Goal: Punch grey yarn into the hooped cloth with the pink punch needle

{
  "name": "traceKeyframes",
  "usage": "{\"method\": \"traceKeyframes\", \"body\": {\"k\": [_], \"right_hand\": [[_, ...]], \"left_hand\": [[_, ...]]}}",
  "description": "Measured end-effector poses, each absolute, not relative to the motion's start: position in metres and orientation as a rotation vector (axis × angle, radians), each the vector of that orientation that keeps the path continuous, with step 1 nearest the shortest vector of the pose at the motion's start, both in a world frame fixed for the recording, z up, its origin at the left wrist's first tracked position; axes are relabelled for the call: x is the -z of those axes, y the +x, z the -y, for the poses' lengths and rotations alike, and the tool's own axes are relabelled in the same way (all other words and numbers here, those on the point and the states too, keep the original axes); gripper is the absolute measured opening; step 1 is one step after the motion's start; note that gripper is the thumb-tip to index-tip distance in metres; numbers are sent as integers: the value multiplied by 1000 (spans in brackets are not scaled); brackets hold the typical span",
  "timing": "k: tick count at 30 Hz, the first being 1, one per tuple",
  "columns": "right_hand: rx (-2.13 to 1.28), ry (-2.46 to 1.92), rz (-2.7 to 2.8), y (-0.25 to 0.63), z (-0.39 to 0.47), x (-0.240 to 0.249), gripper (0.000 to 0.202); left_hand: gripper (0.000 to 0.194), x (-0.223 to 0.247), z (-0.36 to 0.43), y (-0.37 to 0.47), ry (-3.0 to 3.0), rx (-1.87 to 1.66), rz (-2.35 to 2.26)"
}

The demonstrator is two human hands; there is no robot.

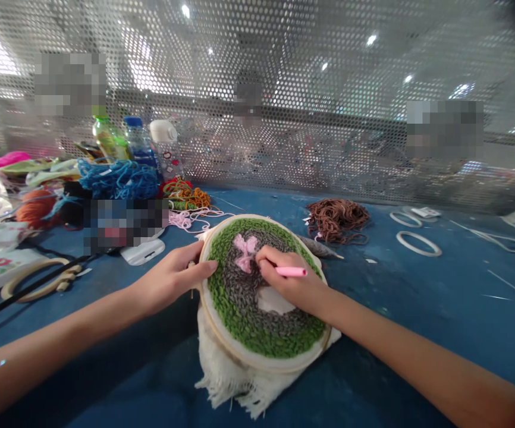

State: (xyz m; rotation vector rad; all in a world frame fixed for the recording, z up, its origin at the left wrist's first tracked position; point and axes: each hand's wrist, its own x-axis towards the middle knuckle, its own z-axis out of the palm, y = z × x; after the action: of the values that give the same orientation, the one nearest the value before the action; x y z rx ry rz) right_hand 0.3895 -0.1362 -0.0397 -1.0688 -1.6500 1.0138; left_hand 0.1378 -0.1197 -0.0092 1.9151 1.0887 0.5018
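Note:
My left hand [175, 274] is closed on the left rim of a wooden embroidery hoop [213, 339], its thumb over the edge of the stretched cloth. The hoop is tilted toward me. Thick green yarn [266, 340] rings a dark grey area, with a pink bow shape [245, 252] at its upper left and a bare white patch [275, 301] lower down. Over the grey stitches, my right hand [291, 276] grips a punch needle with a pink handle [292, 271]; the fingers hide its tip. Frayed white fabric [235, 380] hangs below the hoop.
Brown yarn [338, 219] lies behind the hoop, beside a grey skein [322, 248]. Two white rings [418, 244] are at right. Blue yarn [119, 178], bottles [139, 142] and another wooden hoop [10, 288] crowd the left. A perforated metal screen [284, 142] stands behind the blue table [418, 315].

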Motion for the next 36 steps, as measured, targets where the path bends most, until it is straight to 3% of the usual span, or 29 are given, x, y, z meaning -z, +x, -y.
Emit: {"method": "traceKeyframes", "body": {"k": [6, 9, 14, 19, 23, 31, 36], "right_hand": [[-1060, -1028, 1316, 402, 117, 47, 22], [-1065, -981, 1168, 407, 111, 48, 20], [-1085, -947, 1113, 404, 114, 45, 19], [-1091, -948, 1154, 398, 120, 42, 17], [-1049, -967, 1198, 396, 122, 44, 27], [-1016, -1031, 1293, 397, 123, 47, 35], [-1010, -991, 1319, 400, 122, 49, 28]], "left_hand": [[37, 3, 106, 131, 2186, -294, -1242], [41, 3, 96, 123, 2341, -144, -1327], [42, -17, 93, 138, 2530, -299, -1454], [41, -47, 105, 199, 2626, -379, -1032], [44, -57, 107, 250, 2603, -375, -748], [28, -63, 93, 294, 2402, -291, -665], [15, -61, 93, 308, 2087, -599, -619]]}}
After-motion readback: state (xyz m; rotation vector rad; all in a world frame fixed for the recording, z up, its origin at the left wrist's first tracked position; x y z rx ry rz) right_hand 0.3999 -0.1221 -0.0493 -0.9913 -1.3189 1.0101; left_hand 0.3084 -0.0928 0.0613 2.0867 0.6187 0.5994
